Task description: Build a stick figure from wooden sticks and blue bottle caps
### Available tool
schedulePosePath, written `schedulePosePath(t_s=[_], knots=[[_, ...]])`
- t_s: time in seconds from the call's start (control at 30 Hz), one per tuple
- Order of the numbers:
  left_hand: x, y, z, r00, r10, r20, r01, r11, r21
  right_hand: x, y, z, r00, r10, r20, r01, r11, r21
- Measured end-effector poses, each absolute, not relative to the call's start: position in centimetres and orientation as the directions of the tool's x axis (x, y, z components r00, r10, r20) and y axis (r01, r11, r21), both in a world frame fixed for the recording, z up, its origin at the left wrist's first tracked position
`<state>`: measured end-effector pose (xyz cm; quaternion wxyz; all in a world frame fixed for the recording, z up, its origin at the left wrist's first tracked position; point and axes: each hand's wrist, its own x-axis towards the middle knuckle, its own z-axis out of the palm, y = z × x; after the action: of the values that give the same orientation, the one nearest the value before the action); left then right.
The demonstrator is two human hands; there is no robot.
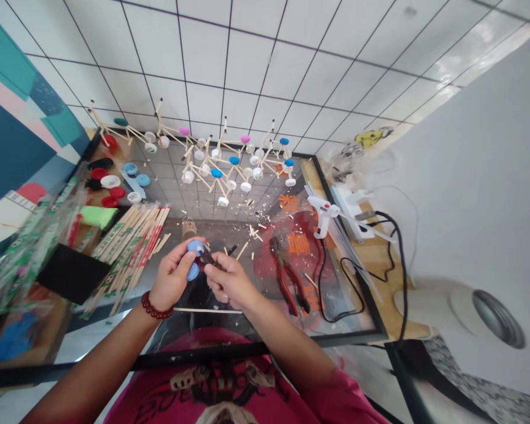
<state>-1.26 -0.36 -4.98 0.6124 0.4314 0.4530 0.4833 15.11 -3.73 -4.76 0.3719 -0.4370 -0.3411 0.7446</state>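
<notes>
My left hand point(173, 275), with a beaded bracelet at the wrist, pinches a blue bottle cap point(196, 245) that has a whitish patch on its edge. A second blue round piece point(193, 272) shows just below, against the same fingers; I cannot tell whether it is joined to the first. In my right hand point(230, 278) is a dark narrow tool point(209, 259), closed in the fingers, its tip at the cap. The tool's exact kind is hidden. A thin wooden stick point(207, 310) lies on the glass table below both hands.
Stick-and-cap figures point(234, 168) stand along the back. Paper-wrapped chopsticks point(130, 250) and loose caps point(110, 181) lie left. Red-handled pliers point(287, 274), a white glue gun point(323, 215) with its cable, and a power strip point(352, 212) are right. Wood scraps point(256, 232) litter the glass.
</notes>
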Motion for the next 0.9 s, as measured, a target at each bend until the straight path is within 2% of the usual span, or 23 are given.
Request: schedulePosePath(t_s=[0.07, 0.2, 0.27, 0.33, 0.43, 0.53, 0.67, 0.77, 0.9], knots=[[-1.2, -0.3, -4.6, 0.162, 0.977, -0.14, -0.303, 0.185, 0.935, 15.2, -3.7, -4.4, -0.47, 0.793, -0.388, -0.375, -0.577, -0.725], [-0.9, -0.3, -4.2, 0.183, 0.973, -0.143, -0.397, 0.206, 0.894, 16.1, -3.2, -4.1, -0.569, 0.733, -0.373, -0.437, -0.654, -0.618], [-0.6, -0.4, -4.3, 0.165, 0.974, -0.154, -0.415, 0.21, 0.885, 16.5, -2.9, -4.0, -0.52, 0.763, -0.383, -0.449, -0.626, -0.638], [-0.3, -0.6, -4.4, 0.15, 0.973, -0.177, -0.431, 0.225, 0.874, 16.8, -2.8, -3.9, -0.392, 0.844, -0.365, -0.435, -0.52, -0.735], [0.2, -0.8, -4.3, 0.155, 0.961, -0.228, -0.451, 0.275, 0.849, 17.0, -2.7, -3.9, -0.11, 0.967, -0.23, -0.24, -0.25, -0.938], [0.4, -1.0, -4.3, 0.213, 0.945, -0.248, -0.474, 0.322, 0.819, 17.1, -2.9, -3.8, 0.044, 0.997, -0.07, 0.11, -0.074, -0.991], [0.2, -0.8, -4.3, 0.257, 0.928, -0.271, -0.507, 0.368, 0.78, 17.5, -3.4, -3.6, -0.047, 0.999, 0.004, 0.413, 0.023, -0.91], [-0.1, -0.3, -4.2, 0.256, 0.915, -0.311, -0.52, 0.402, 0.754, 17.6, -3.7, -3.5, -0.153, 0.988, 0.037, 0.491, 0.109, -0.864], [-0.4, 0.1, -4.0, 0.234, 0.919, -0.318, -0.523, 0.394, 0.756, 17.4, -3.7, -3.7, -0.173, 0.985, 0.01, 0.533, 0.102, -0.84]])
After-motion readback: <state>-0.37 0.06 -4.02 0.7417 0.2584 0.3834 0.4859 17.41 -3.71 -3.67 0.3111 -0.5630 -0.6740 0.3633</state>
